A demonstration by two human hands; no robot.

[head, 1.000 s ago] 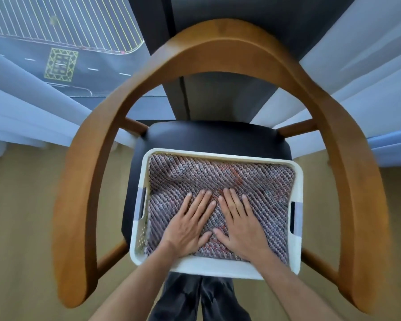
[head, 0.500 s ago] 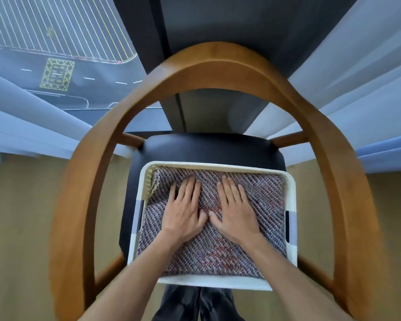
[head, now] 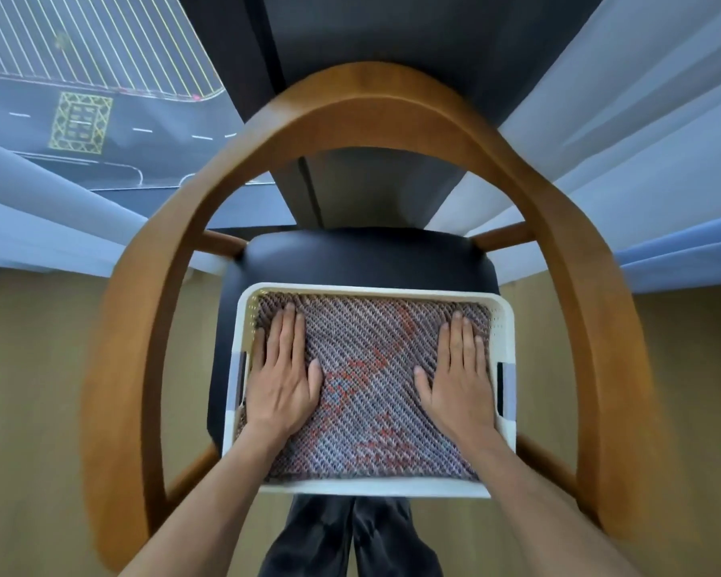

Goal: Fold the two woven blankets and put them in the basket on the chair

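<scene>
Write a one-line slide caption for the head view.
Both hands, left and right, press flat on a folded woven blanket in a white basket on a chair.

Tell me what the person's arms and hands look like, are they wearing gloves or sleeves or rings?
No gloves. Both the left hand and the right hand are bare, and so are the forearms all the way to the bottom of the picture, so no sleeves show. I can't see any rings, watch or bracelet. The nails look short and plain. Below the arms there are dark trousers.
</scene>
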